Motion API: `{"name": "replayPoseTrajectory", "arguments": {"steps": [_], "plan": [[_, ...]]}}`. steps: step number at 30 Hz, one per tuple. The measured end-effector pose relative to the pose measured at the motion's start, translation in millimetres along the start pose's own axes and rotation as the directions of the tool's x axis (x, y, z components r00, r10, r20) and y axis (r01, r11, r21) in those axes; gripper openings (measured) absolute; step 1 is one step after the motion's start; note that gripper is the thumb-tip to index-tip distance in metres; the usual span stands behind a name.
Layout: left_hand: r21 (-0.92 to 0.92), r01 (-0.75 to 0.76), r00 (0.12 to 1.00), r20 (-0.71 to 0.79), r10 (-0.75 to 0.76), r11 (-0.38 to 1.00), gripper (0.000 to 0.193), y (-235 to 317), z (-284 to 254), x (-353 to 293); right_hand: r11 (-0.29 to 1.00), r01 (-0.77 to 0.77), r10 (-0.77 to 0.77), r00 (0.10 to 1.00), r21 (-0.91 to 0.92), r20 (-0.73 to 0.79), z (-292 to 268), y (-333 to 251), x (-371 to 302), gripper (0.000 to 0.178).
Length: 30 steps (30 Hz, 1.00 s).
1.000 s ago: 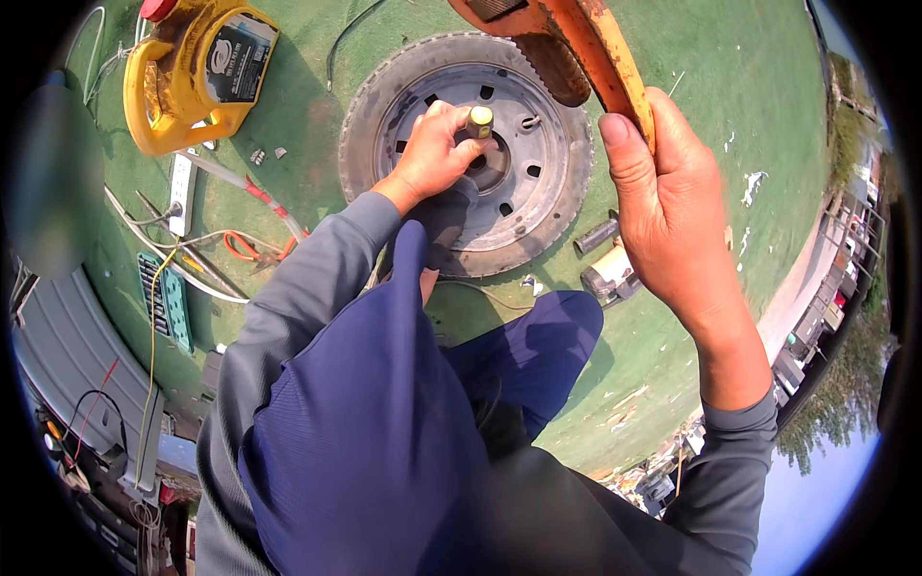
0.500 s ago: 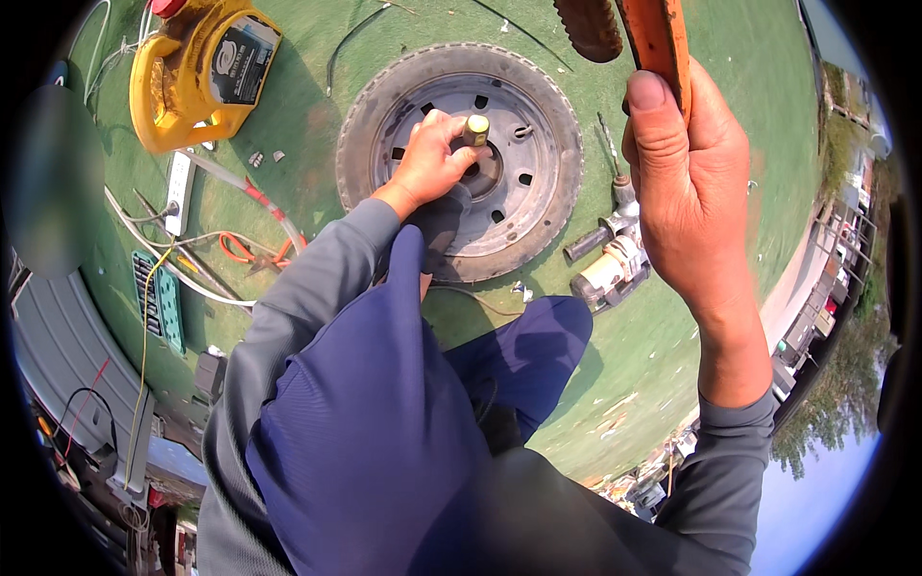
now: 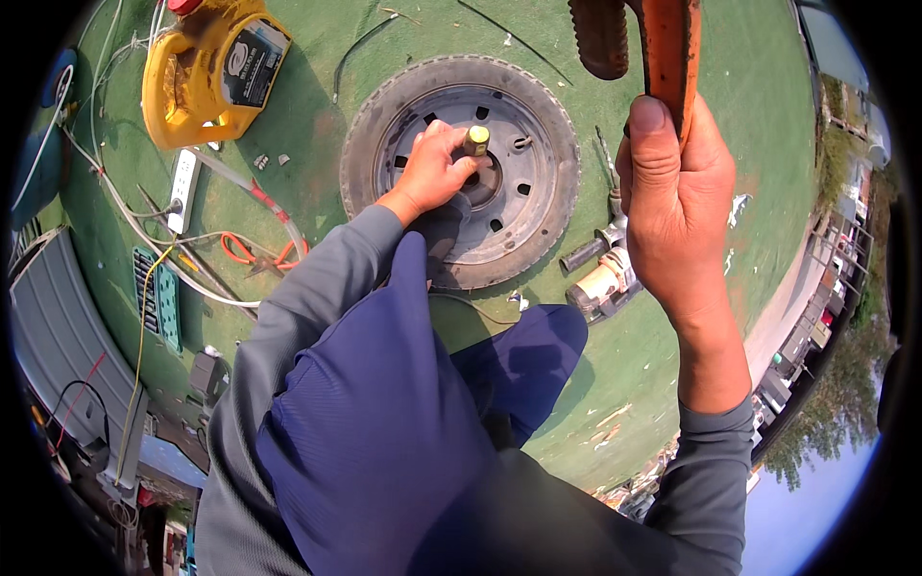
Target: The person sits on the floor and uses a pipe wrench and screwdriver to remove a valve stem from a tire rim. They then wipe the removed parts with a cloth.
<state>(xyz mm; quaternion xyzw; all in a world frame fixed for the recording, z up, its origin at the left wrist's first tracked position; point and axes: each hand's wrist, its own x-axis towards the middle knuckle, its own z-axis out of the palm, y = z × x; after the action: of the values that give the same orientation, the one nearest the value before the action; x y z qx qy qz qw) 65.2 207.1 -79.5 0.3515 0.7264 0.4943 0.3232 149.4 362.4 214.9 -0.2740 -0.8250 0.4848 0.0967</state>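
**Wheel on the grass, a peg in one hand and a hammer in the other**

Wheel (image 3: pixel 461 173) is lying flat on the green ground in front of me, just past my knee. I am going from near to far.

Closest to me is my blue trouser leg (image 3: pixel 384 432). I am bending over it so I can reach down.

My right hand (image 3: pixel 677 211) is up high, near my face. Its fingers are closed tight around an orange handle (image 3: pixel 669 58). I think it is a hammer, and I am holding it up so it is ready to swing. A dark, rusty part (image 3: pixel 600 34) is sticking out beside the handle at the top.

My left hand (image 3: pixel 427 173) is reaching down to the middle of the wheel. Its fingers are pinching a small yellowish peg (image 3: pixel 475 141). I am holding the peg standing up, right by the hole in the middle of the metal rim. I think I am keeping it steady so it does not tip over.

Just to the right of the wheel, a power tool (image 3: pixel 605 283) and some metal sockets (image 3: pixel 583 254) are lying on the grass, close enough to grab.

Farther off to the left, orange pliers (image 3: pixel 254 252) and a white power strip (image 3: pixel 182 190) are resting among loose wires. A big yellow machine (image 3: pixel 211 72) is sitting beyond them.
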Motion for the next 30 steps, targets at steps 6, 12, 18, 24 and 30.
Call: {"name": "replayPoseTrajectory", "arguments": {"steps": [6, 12, 18, 24, 30], "plan": [[-0.002, -0.044, 0.998, -0.048, 0.044, 0.999, 0.031, -2.8, 20.2, 8.9, 0.869, -0.246, 0.37, 0.899, -0.431, 0.234, 6.6, 56.8, -13.7, 0.04], [0.043, -0.004, 0.999, -0.037, 0.005, 0.999, 0.027, 0.4, -2.7, -1.1, 0.998, -0.053, 0.051, 0.994, 0.016, 0.094, -1.3, -16.6, 5.1, 0.034], [0.005, -0.024, 1.0, 0.002, 0.024, 1.0, 0.027, 9.3, 16.2, 7.5, 0.86, -0.259, 0.376, 0.904, -0.439, 0.203, 8.3, 67.9, -31.7, 0.036], [0.056, -0.008, 1.0, 0.006, 0.008, 0.998, 0.03, 1.6, 7.9, 7.3, 0.956, -0.282, 0.292, 0.941, -0.081, 0.173, -13.8, 6.3, -6.1, 0.042], [0.048, 0.017, 0.999, -0.045, -0.015, 0.999, 0.031, -1.0, -2.8, 1.0, 0.997, 0.054, -0.058, 0.996, 0.062, 0.069, 4.7, 5.1, 5.9, 0.04]]}}
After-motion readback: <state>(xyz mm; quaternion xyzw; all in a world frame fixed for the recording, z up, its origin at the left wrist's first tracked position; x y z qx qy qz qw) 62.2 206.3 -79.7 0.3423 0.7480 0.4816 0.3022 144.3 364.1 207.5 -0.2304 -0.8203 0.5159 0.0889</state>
